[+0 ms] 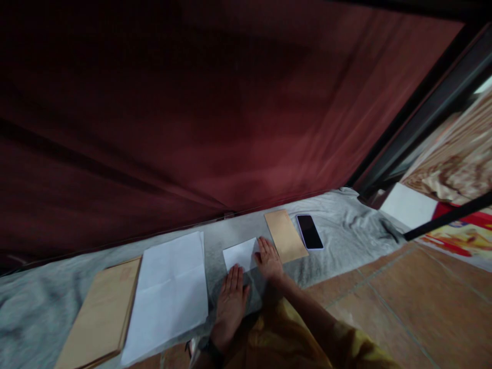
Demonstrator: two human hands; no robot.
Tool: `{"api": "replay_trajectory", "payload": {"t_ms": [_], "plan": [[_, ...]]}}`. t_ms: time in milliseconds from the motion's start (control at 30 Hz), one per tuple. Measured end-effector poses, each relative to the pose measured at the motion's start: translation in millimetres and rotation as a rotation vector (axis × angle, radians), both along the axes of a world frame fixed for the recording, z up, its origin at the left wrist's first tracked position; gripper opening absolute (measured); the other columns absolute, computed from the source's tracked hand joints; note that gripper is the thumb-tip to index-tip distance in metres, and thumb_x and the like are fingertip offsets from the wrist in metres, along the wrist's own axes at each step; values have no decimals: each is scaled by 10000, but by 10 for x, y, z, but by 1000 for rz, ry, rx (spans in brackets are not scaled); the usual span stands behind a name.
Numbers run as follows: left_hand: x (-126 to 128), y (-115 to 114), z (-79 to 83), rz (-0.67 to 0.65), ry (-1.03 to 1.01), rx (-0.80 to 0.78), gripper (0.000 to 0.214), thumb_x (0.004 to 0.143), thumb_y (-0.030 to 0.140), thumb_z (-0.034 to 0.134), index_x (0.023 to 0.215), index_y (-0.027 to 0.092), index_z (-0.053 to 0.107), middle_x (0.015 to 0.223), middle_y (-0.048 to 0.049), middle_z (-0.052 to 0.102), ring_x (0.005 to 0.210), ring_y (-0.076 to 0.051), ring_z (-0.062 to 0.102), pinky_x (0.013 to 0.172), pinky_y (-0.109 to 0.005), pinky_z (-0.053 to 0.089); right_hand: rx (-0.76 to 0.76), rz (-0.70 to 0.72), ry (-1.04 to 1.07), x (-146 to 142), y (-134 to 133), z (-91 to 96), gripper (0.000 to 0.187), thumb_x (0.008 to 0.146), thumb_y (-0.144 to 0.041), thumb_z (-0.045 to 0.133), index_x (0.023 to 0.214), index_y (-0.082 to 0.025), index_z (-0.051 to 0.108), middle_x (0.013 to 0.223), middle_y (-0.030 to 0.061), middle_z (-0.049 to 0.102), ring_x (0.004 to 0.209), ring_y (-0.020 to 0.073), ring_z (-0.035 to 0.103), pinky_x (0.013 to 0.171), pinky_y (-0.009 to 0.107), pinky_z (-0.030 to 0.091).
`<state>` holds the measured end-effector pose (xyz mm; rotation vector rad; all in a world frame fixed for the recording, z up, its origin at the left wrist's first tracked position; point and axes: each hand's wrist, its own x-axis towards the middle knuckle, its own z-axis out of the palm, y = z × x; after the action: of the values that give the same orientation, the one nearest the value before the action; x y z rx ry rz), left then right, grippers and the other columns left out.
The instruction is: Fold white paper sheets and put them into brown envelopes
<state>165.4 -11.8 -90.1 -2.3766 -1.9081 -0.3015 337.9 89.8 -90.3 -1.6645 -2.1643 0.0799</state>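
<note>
A small folded white paper point(241, 253) lies flat on the grey cloth in front of me. My left hand point(232, 296) rests with its fingertips on the paper's lower left edge, fingers stretched out. On the paper's right end lies my right hand point(268, 259), palm down with the fingers extended. Just right of that hand is a single brown envelope point(285, 234). To the left of my left hand lies a stack of larger white sheets point(168, 294) with faint creases.
A pile of brown envelopes point(102, 312) lies at the far left. A phone point(310, 232) with a dark screen sits right of the single envelope. The grey cloth point(342, 225) covers a narrow surface against a dark red curtain point(238, 128). Tiled floor point(415, 292) shows at right.
</note>
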Motion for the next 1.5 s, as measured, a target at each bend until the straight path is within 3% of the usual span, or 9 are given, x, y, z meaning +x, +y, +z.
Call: {"api": "replay_trajectory", "payload": {"t_ms": [233,433,567,667,767,900,1100,1400,1500], "plan": [[91,97,190,33,16,-75,545,966,223,364,1486,135,504,1484,-163,563,1370,-299,526,1084,-473,466,-283,-195,144,-73,21,211,398,943,-212,495,1315,-136,617,1149,184,697,1063,308,673,953,383,483],[154,178,352,87,19,-65,525,973,240,376,1465,135,529,1425,-158,612,1267,-313,579,1032,-471,491,-341,-116,280,-19,142,385,172,908,-180,537,895,-194,708,791,31,724,738,186,694,658,242,491],[220,269,618,132,-73,24,515,1000,292,384,1467,122,519,1345,-175,645,1184,-304,612,998,-435,509,-329,-43,378,-100,82,721,151,936,-269,559,919,-221,702,752,-9,711,694,151,670,609,208,454],[229,395,873,224,-345,13,501,1002,288,354,1453,171,538,1250,-152,675,1107,-276,651,923,-393,542,-335,69,574,-175,-10,1037,225,984,-372,521,966,-223,690,749,-2,706,664,150,654,612,216,461],[174,529,1020,377,-961,-75,439,975,409,434,1245,167,682,1147,-144,712,1012,-273,685,869,-396,554,-361,135,803,-195,-40,1161,381,1034,-471,401,1080,-219,683,938,46,741,853,180,693,747,254,530],[106,601,940,560,-1507,-193,507,881,638,520,851,158,679,844,-130,736,738,-243,700,731,-401,576,-376,-118,1024,-175,17,852,469,981,-526,445,1250,-196,644,1254,135,675,1136,259,649,931,371,552],[149,500,694,624,-1808,-349,391,729,572,709,783,199,606,747,-69,726,676,-202,707,719,-369,600,-630,-178,1174,-201,-5,373,548,797,-613,608,1102,-163,682,881,85,713,760,261,700,573,371,608],[207,254,529,524,-1571,-552,449,852,596,600,860,157,691,768,-106,746,663,-226,720,580,-333,565,-552,-161,966,-70,-10,292,270,821,-398,553,946,-190,671,652,-13,608,550,163,588,476,259,502],[221,197,504,450,-1417,-456,378,884,517,594,962,170,720,953,-109,759,893,-244,736,792,-377,597,-527,-151,844,-11,-12,240,150,819,-299,576,865,-189,668,651,-7,617,560,152,595,505,236,470]]}}
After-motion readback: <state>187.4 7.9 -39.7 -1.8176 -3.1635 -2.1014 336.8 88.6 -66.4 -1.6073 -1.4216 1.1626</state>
